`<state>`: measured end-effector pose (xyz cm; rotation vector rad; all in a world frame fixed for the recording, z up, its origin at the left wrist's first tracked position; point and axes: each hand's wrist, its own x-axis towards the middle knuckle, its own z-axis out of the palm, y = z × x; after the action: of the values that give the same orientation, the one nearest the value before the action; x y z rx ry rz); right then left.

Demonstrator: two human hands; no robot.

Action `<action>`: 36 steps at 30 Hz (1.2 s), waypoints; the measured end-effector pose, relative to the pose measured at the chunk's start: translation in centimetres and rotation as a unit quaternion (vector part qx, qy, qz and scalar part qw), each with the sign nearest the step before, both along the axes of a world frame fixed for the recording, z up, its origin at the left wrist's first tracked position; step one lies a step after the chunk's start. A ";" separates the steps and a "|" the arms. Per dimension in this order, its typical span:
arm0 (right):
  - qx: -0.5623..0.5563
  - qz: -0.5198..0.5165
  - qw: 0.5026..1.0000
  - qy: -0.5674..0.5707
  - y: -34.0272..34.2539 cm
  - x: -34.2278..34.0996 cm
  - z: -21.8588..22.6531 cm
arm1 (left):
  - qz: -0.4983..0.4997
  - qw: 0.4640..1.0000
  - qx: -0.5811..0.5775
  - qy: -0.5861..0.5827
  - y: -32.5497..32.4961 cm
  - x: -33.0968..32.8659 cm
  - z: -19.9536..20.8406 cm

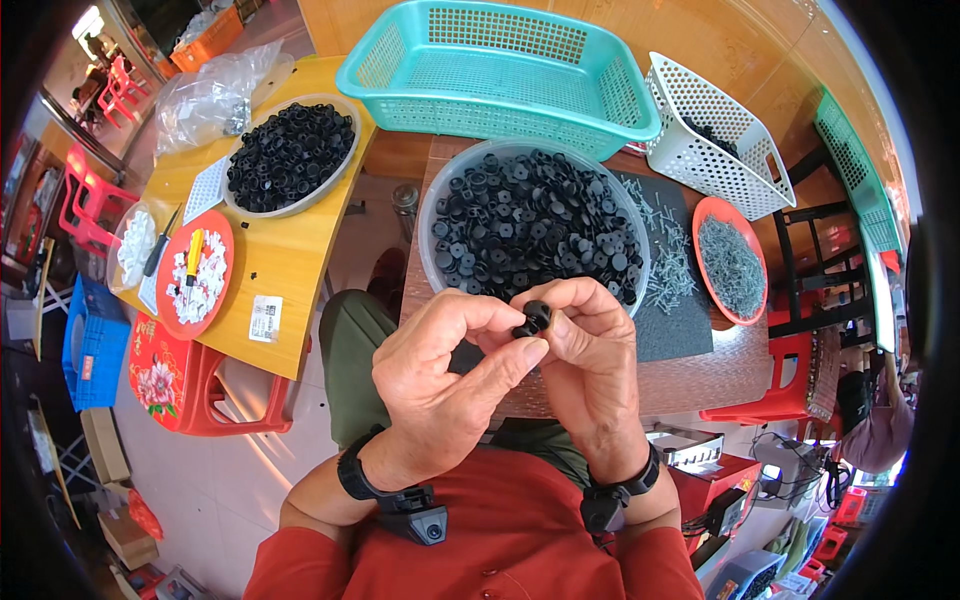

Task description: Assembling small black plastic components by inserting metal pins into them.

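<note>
Between fingertips point(568, 337) sits a black, seemingly round part point(538, 313).

Wood wall point(715, 40), pale tiled floor point(230, 505), red seats on both sides
The wall is glossy and orange-brown, running along the top and bending down the right side. At left stands a yellow surface point(270, 265) with a smooth top; across a gap from it is a brown surface point(735, 370) with a mottled grain. A flowered stool point(155, 372), red, sits beside the yellow surface's near edge, and a plain stool point(775, 403), also red, stands right of the brown one. Red chairs point(88, 190) stand at the far left, others farther back near a bright doorway point(88, 24); light streaks point(272, 455) cross the tiles below the flowered stool
</note>
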<state>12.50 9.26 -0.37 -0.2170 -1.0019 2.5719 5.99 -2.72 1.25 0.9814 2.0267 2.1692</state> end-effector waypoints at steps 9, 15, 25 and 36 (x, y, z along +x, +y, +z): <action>0.054 -0.026 0.998 0.013 0.1 0.0 -0.6 | -0.021 0.995 0.020 -0.101 0.1 0.3 -0.3; 0.059 -0.043 0.997 -0.025 0.3 0.1 -1.0 | -0.051 0.994 0.004 -0.095 0.3 0.0 -0.6; 0.107 -0.054 0.989 -0.082 0.7 0.9 -0.1 | -0.057 0.997 -0.036 -0.042 0.3 -0.5 -1.1; 0.172 -0.053 0.981 -0.071 1.5 0.9 -0.6 | -0.098 0.988 -0.053 -0.105 0.5 -0.5 -1.0</action>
<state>13.39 10.73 -0.94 -0.3526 -1.4250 2.2682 5.46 -2.25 0.28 0.8588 1.8451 1.9532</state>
